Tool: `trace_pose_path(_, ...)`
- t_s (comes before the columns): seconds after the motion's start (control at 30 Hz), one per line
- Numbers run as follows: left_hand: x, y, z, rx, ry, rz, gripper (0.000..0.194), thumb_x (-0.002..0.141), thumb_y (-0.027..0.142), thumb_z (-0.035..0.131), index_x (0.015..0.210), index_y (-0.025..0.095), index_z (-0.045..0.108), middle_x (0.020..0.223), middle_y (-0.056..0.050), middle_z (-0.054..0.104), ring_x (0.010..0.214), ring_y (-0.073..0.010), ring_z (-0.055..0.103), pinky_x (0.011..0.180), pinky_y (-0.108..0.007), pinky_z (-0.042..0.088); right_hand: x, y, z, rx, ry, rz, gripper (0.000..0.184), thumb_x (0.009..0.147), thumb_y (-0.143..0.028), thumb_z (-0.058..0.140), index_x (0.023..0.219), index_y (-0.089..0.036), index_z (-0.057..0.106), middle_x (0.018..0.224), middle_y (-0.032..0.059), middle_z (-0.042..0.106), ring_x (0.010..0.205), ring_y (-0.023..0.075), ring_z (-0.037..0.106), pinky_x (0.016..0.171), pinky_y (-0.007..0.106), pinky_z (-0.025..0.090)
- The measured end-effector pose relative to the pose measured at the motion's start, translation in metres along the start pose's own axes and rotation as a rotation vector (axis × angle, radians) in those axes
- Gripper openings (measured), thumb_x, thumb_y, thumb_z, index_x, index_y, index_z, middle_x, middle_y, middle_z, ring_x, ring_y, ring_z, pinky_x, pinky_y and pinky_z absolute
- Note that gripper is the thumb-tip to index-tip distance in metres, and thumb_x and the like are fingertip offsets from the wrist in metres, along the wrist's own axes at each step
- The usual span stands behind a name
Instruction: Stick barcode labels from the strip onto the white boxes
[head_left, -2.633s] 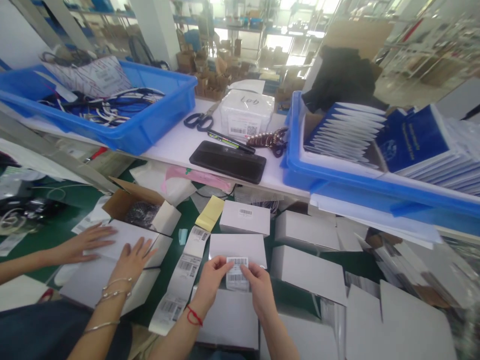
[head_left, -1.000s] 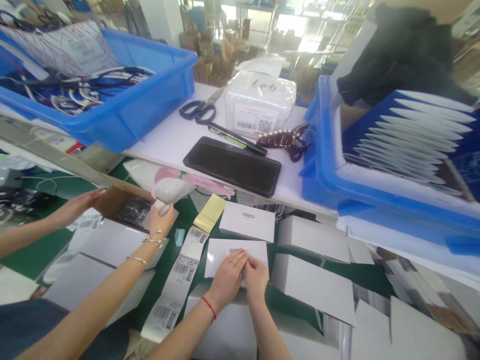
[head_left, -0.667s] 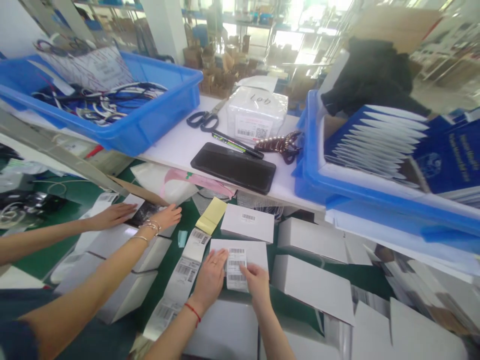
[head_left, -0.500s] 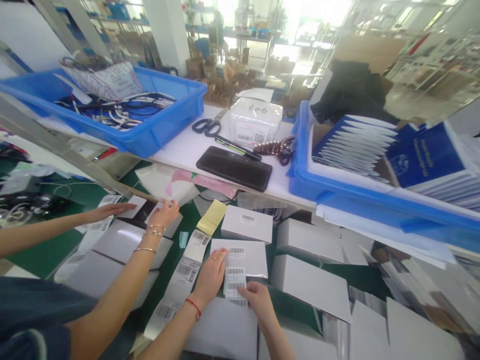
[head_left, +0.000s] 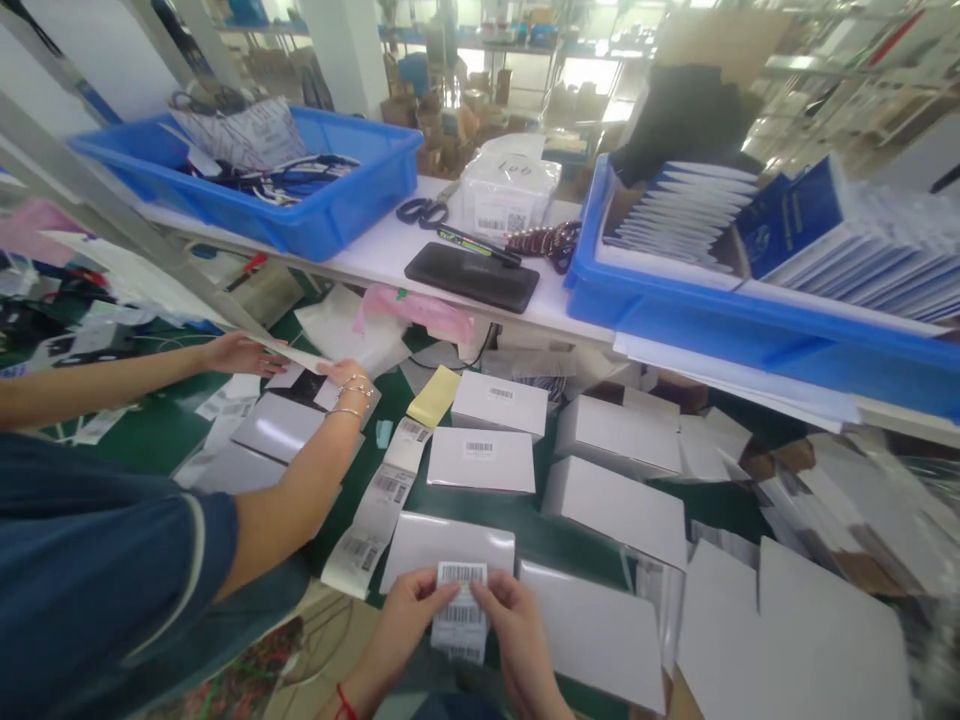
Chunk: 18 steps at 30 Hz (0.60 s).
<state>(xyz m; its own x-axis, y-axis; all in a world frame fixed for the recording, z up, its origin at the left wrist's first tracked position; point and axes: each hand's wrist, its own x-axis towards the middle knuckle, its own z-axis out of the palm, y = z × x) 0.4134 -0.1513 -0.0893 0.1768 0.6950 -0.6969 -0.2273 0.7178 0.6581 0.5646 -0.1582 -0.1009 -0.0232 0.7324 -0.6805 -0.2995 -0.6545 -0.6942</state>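
Between my two hands is a strip of white barcode labels. My left hand pinches its left edge, and my right hand pinches the right edge near the top. Just beyond the strip lies a plain white box. Farther back, one white box bears a barcode label on top, and behind it sits another labelled white box. Left of these stretches a longer label strip with a yellow end piece.
At the left, a co-worker's hands hold white card over an open box. Unlabelled white boxes stand to the right. Above runs a shelf with a blue cable bin, a black case and a blue booklet bin.
My left hand has left the labelled box. Both hands have drawn the label strip back toward me. The co-worker's hands have brought white card over the open box. The view has shifted.
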Motion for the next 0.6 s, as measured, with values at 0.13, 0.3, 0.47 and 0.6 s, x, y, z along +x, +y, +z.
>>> trace_pose_path(0.13, -0.008, -0.025, -0.006, -0.058, 0.083, -0.036, 0.047, 0.062, 0.048, 0.084, 0.092, 0.013, 0.076, 0.088, -0.010, 0.079, 0.085, -0.0271, 0.071, 0.079, -0.036, 0.055, -0.009, 0.023, -0.001, -0.043, 0.035, 0.061, 0.049, 0.056, -0.058, 0.087, 0.077, -0.015, 0.076, 0.069, 0.0081, 0.075, 0.065, 0.0251, 0.069, 0.062, 0.035, 0.056)
trace_pose_path(0.3, 0.008, -0.035, -0.019, 0.225, 0.150, 0.028, 0.045, 0.066, 0.057, 0.074, 0.076, 0.013, 0.074, 0.072, -0.007, 0.075, 0.073, -0.0262, 0.068, 0.065, -0.033, 0.052, -0.002, 0.046, 0.004, -0.021, 0.166, 0.046, 0.050, 0.059, -0.059, 0.083, 0.082, -0.015, 0.077, 0.070, 0.0078, 0.075, 0.064, 0.0254, 0.069, 0.063, 0.036, 0.056)
trace_pose_path(0.47, 0.025, -0.034, -0.035, 0.410, 0.256, 0.148, 0.042, 0.075, 0.059, 0.065, 0.069, 0.017, 0.065, 0.070, -0.005, 0.069, 0.071, -0.0228, 0.063, 0.068, -0.033, 0.048, 0.021, 0.055, 0.009, -0.073, 0.280, -0.004, 0.048, 0.058, -0.059, 0.083, 0.075, -0.014, 0.075, 0.068, 0.0077, 0.075, 0.062, 0.0241, 0.068, 0.061, 0.034, 0.054)
trace_pose_path(0.6, 0.022, -0.037, -0.043, 0.574, 0.367, 0.439, 0.028, 0.091, 0.045, 0.055, 0.083, 0.019, 0.064, 0.085, -0.005, 0.068, 0.084, -0.0221, 0.064, 0.080, -0.036, 0.051, 0.035, 0.062, 0.011, -0.114, 0.352, -0.030, 0.047, 0.063, -0.058, 0.080, 0.076, -0.013, 0.076, 0.068, 0.0082, 0.075, 0.063, 0.0243, 0.068, 0.062, 0.034, 0.055)
